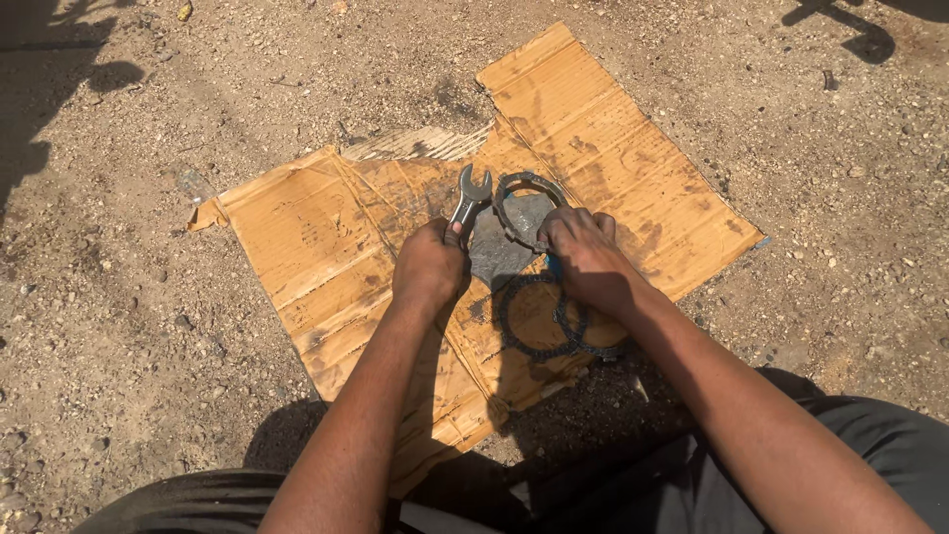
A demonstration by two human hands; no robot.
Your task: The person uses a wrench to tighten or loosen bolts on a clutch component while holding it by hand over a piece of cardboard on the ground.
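The left hand (429, 265) is closed around the handle of an open-ended spanner (470, 199), whose forked head points up and away just beside a dark toothed ring (521, 184), and the right hand (583, 247) grips that ring at its near edge, fingers curled over it, holding it above a grey metal plate (499, 252) that lies between the two hands. Just below the right hand, more toothed rings (529, 321) lie flat and overlapping on a stained, creased sheet of cardboard (297, 227). The cardboard is spread on bare, stony ground (119, 297) in strong sunlight, with shadows in the far corners.
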